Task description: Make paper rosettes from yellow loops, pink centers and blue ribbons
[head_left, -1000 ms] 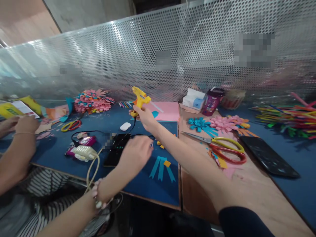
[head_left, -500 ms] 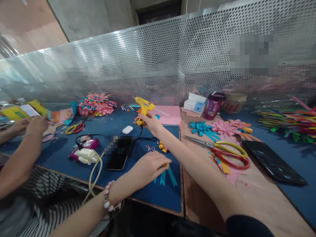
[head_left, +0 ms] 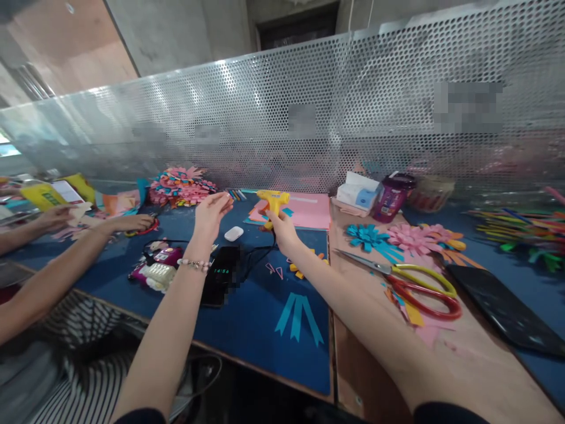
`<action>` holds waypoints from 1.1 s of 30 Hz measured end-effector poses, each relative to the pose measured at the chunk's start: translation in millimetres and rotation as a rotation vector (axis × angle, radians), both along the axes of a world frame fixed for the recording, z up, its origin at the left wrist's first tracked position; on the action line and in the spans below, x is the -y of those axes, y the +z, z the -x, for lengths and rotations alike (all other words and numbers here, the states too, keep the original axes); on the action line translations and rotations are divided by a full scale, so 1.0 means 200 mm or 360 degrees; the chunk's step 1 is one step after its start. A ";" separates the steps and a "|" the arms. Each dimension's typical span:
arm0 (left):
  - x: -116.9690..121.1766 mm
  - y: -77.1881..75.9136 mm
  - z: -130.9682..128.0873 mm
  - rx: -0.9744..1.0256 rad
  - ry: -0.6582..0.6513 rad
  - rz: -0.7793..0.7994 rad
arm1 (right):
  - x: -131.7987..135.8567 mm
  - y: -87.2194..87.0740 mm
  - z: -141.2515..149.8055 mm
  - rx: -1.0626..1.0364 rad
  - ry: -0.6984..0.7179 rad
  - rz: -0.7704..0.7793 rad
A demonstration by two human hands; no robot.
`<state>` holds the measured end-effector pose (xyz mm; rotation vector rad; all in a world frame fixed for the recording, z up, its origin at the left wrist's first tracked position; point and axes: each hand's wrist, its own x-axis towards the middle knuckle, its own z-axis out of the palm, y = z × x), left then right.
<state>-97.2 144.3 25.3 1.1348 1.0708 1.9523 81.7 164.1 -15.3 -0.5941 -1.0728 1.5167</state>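
My right hand [head_left: 282,231] is wrapped round the handle of a yellow hot glue gun [head_left: 274,200], held over the back of the blue table with its nozzle pointing left. My left hand [head_left: 213,213], with a beaded bracelet at the wrist, is raised left of the nozzle, apart from it. Its thumb and fingers are pinched together, and what they hold, if anything, is too small to make out. Blue paper ribbon strips [head_left: 296,318] with notched ends lie fanned near the front edge. Orange-yellow paper loops [head_left: 299,272] lie partly behind my right forearm, beside small pink clips [head_left: 279,272].
Scissors [head_left: 410,282], a black phone [head_left: 498,306] and paper flowers [head_left: 368,237] lie to the right. Another phone [head_left: 218,282], a white earbud case [head_left: 233,234] and a power strip [head_left: 161,272] with cords lie left. A co-worker's hand [head_left: 132,222] reaches over red-handled scissors.
My left hand has moved from the blue strips up and left, towards the glue gun's nozzle side, uncovering the strips. The co-worker's nearer hand has moved right to the scissors.
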 end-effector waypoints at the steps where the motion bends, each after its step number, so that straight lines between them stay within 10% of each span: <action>1: -0.03 -0.03 0.02 0.0014 0.0030 0.0076 | 0.00 0.00 0.00 0.0006 -0.0007 0.0004; 15: -0.08 -0.24 0.07 -0.0084 0.0129 0.0341 | 0.04 -0.01 0.00 0.0192 0.0212 0.0207; 33: -0.08 -0.27 0.07 0.0132 0.0196 0.0541 | 0.04 -0.09 0.06 0.0298 0.0153 0.0103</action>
